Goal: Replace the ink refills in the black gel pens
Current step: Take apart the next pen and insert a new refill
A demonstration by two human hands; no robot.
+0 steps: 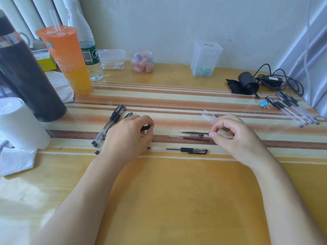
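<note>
My left hand (130, 137) curls round a black pen part (145, 128) at mid table. My right hand (231, 137) pinches the end of a thin ink refill (194, 133) that lies on the striped mat. A second refill (189, 138) lies just below it. An emptied clear pen barrel with black grip and cap (178, 150) lies in front of both hands. Several capped black gel pens (110, 124) lie left of my left hand, partly hidden by it. Clear plastic pieces (208, 114) lie just beyond my right hand.
A tall orange drink cup (68, 61), a water bottle (88, 50), a dark flask (26, 73) and a paper roll (19, 121) crowd the left. At the right lie several more pens (293, 109), a blue binder clip (263, 103) and a black device with cable (247, 83). Jars stand at the back.
</note>
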